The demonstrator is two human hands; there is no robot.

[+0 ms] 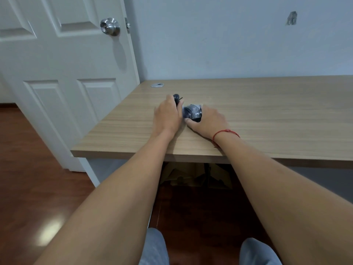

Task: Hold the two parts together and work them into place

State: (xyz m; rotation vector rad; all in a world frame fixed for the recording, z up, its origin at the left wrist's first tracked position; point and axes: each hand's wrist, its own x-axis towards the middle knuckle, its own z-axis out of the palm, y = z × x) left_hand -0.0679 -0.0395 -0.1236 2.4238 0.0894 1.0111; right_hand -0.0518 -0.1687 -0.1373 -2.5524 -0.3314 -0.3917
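**Fingers on a wrapped mouse and its cord bundle**

The fingers of the left hand (168,115) are curled round a small dark bundle (176,98) — it looks like a coiled cord, though only its top shows above the knuckles. The right hand (207,119) grasps a dark computer mouse (193,112) in what appears to be a clear plastic wrapper, thumb along its near side and the other fingers hidden behind it. Both things sit low on the tabletop (267,115), just beside each other, the hands nearly touching.

To handle this well, I judge, the right hand should keep the mouse pinned flat while the left works the bundle — a slick wrapper slides easily, so pressure downward serves better than a squeeze. Pulling the cord gently and along its length should avoid a kink.

Outward: a red string bracelet (225,132) on the right wrist, a grey cable grommet (157,85) near the tabletop's far left corner, a white door (66,73) with a metal knob (110,26).
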